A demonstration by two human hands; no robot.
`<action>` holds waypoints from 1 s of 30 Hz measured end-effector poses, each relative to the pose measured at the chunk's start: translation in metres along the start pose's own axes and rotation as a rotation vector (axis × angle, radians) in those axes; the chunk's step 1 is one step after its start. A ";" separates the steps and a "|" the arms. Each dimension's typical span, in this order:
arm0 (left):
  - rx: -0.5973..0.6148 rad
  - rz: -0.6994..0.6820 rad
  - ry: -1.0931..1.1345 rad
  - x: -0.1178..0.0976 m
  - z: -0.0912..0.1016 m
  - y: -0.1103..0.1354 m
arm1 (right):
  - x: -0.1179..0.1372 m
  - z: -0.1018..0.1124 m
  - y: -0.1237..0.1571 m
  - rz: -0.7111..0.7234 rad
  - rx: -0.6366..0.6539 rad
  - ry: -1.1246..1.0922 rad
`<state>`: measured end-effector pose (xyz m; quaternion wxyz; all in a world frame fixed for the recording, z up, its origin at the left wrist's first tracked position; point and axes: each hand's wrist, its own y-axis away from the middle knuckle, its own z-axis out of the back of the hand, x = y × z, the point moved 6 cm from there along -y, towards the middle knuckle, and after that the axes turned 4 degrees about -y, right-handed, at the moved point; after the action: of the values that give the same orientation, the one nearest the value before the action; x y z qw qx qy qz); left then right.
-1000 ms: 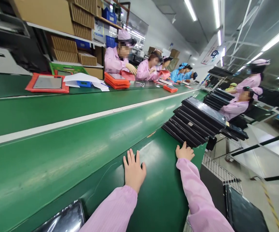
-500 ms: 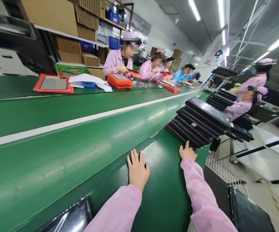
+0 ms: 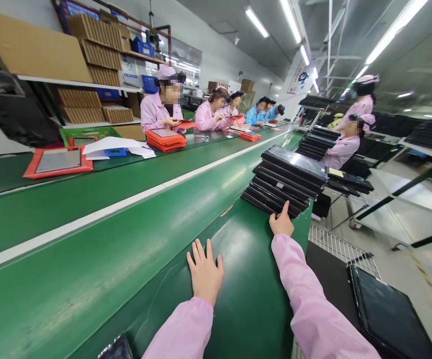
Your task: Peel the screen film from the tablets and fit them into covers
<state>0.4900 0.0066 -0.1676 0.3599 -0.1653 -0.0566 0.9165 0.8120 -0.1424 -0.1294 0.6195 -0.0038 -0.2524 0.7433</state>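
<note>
My left hand point(image 3: 205, 276) lies flat on the green table point(image 3: 249, 279) with its fingers spread, holding nothing. Ahead of it to the right, my right hand point(image 3: 282, 224) points with its index finger stretched out and thumb apart. That fingertip is at the front side of a stack of flat black panels point(image 3: 291, 174), touching it or just short of it; which one I cannot tell. Several thin panels make up the pile, and a small pale label sits on its front. A corner of another shiny dark panel point(image 3: 116, 349) shows at the bottom edge.
A green conveyor belt point(image 3: 126, 239) runs along the left. Beyond it, co-workers point(image 3: 162, 107) sit by orange-red sleeves point(image 3: 166, 140). Down to the right, a dark panel point(image 3: 391, 311) lies beside a wire rack point(image 3: 339, 244). More black panels point(image 3: 315, 142) stand farther back.
The view has turned to the right and tilted slightly up. My right hand has gone from spread fingers to a pointing index finger at the stack. The left hand stays flat.
</note>
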 end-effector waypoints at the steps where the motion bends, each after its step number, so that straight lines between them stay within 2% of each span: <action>1: -0.003 -0.005 -0.018 0.000 0.000 0.000 | 0.000 0.001 -0.001 -0.012 0.008 0.000; 9: -0.101 -0.058 -0.143 0.002 -0.001 0.005 | 0.003 0.002 0.000 -0.063 0.097 0.028; 17: -0.162 -0.101 -0.156 0.004 -0.002 0.010 | 0.008 -0.001 0.012 -0.070 0.180 0.024; 30: -0.174 -0.127 -0.233 0.005 0.002 0.011 | 0.007 0.012 0.005 -0.107 0.106 -0.118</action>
<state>0.4785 0.0020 -0.1698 0.3927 -0.0845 -0.1874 0.8964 0.8015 -0.1409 -0.1183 0.6417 0.0863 -0.2488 0.7203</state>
